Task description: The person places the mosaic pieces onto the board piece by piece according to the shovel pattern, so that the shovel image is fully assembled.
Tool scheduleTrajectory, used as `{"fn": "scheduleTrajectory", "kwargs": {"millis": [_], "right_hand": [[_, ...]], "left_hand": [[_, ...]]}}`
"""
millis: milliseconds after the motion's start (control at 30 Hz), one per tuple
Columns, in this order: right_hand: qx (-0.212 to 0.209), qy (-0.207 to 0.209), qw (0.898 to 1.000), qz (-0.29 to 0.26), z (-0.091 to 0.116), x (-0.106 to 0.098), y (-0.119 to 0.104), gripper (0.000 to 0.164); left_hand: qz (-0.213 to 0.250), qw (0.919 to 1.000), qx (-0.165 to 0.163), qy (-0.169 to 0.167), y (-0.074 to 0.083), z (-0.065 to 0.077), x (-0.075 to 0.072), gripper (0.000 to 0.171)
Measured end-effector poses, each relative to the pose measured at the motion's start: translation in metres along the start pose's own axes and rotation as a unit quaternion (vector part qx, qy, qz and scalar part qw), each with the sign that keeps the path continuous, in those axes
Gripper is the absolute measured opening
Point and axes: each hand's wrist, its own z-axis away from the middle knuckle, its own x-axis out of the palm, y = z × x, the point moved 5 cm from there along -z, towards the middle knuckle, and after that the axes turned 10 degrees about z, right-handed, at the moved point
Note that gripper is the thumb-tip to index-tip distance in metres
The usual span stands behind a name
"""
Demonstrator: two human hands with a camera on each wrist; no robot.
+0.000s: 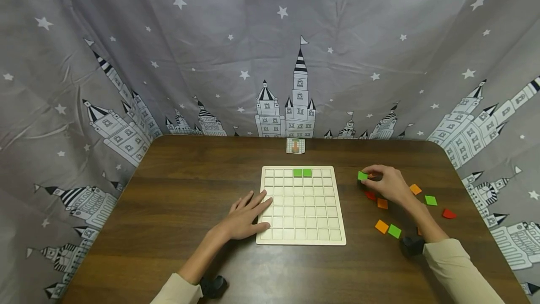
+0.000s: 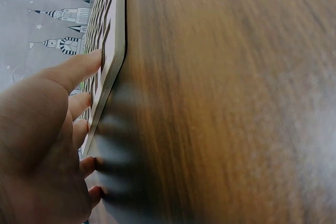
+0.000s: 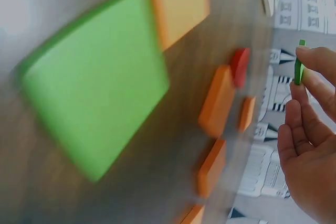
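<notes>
A cream grid board (image 1: 299, 210) lies on the wooden table, with two green square tiles (image 1: 302, 172) side by side in its top row. My left hand (image 1: 246, 217) rests on the board's left edge, fingers spread and straight; in the left wrist view its thumb (image 2: 79, 69) touches the rim. Right of the board, my right hand (image 1: 388, 183) pinches a green square tile (image 1: 362, 176) between thumb and fingertips. The right wrist view shows that same tile (image 3: 298, 69) edge-on, held above the table.
Around the right forearm lie loose orange tiles (image 1: 381, 226), green tiles (image 1: 394, 231) and red pieces (image 1: 449, 213). A small card with an orange arrow picture (image 1: 295, 146) sits at the table's back edge, against a grey castle-print curtain (image 1: 228, 60).
</notes>
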Motion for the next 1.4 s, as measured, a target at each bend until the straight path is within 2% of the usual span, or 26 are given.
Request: {"fn": "scheduleTrajectory", "kwargs": {"millis": [400, 700, 1000, 1400], "right_hand": [[-0.026, -0.004, 0.998, -0.048, -0.029, 0.018, -0.043, 0.028], [-0.043, -0.019, 0.998, -0.048, -0.051, 0.04, -0.075, 0.029], [-0.046, -0.037, 0.994, -0.088, -0.066, 0.066, -0.099, 0.027], [-0.06, -0.062, 0.994, -0.07, -0.082, 0.099, -0.126, 0.024]], "left_hand": [[0.003, 1.0, -0.007, 0.0, -0.006, -0.001, 0.004, 0.071], [0.003, 1.0, -0.008, -0.002, -0.007, -0.002, 0.005, 0.072], [0.0, 0.9999, -0.008, -0.007, -0.001, 0.0, 0.001, 0.07], [-0.012, 0.9995, -0.022, -0.018, 0.004, -0.001, -0.002, 0.069]]}}
